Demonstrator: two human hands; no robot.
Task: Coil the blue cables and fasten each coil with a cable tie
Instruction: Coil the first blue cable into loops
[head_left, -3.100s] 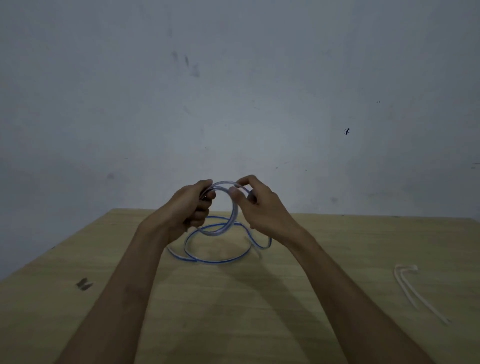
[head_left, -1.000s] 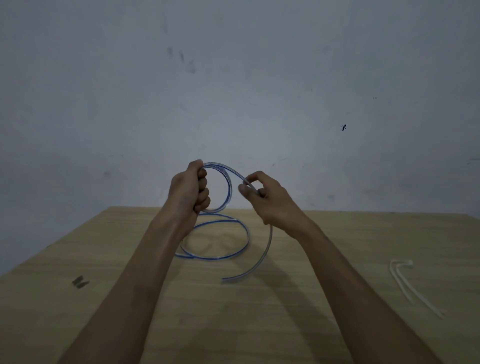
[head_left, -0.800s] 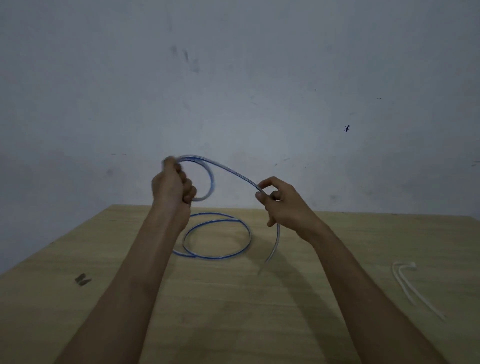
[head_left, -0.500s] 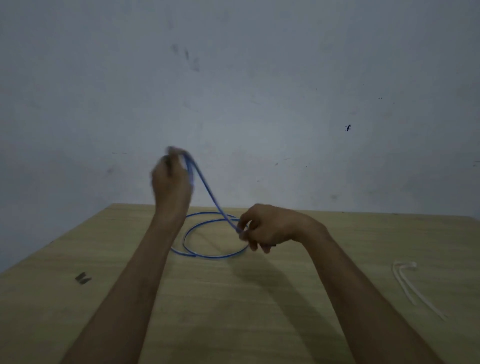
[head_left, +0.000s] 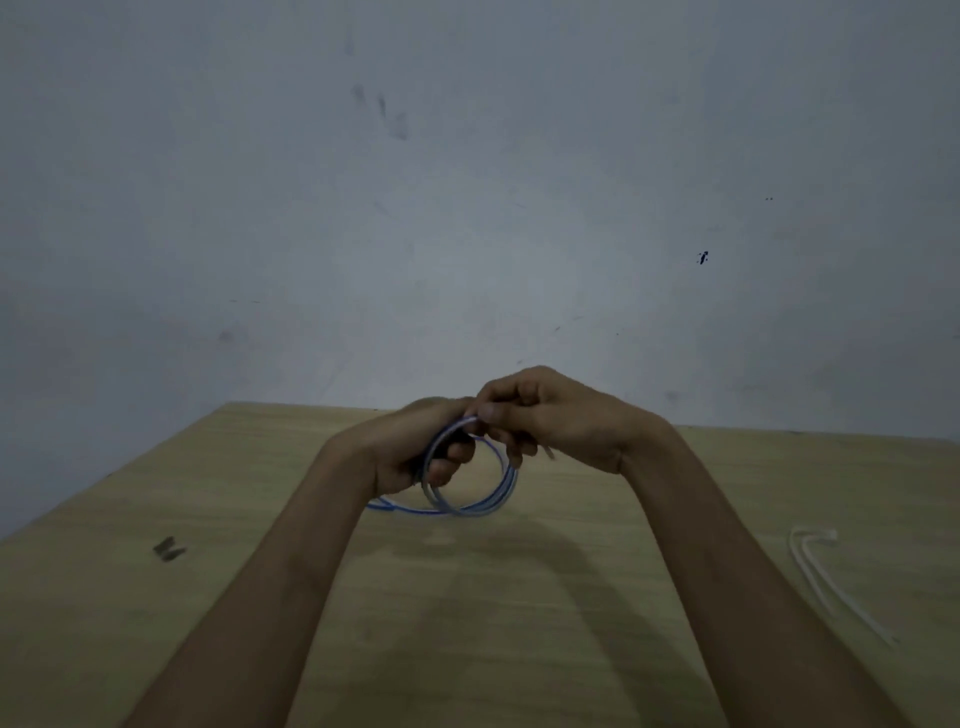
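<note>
A thin blue cable (head_left: 496, 496) hangs in several round loops between my two hands, above the wooden table (head_left: 467, 623). My left hand (head_left: 415, 449) is closed around the loops at their left side. My right hand (head_left: 550, 415) pinches the top of the coil with thumb and fingers, close against the left hand. A short piece of cable (head_left: 384, 505) sticks out to the left below my left wrist. White cable ties (head_left: 826, 577) lie on the table at the right, apart from both hands.
A small dark object (head_left: 169, 549) lies on the table at the left. The table's far edge meets a grey wall (head_left: 467, 208) just behind my hands.
The left hand came down from its raised position and the right hand rose to meet it. The long slanted strand and the ring lying on the table are now gathered into one coil.
</note>
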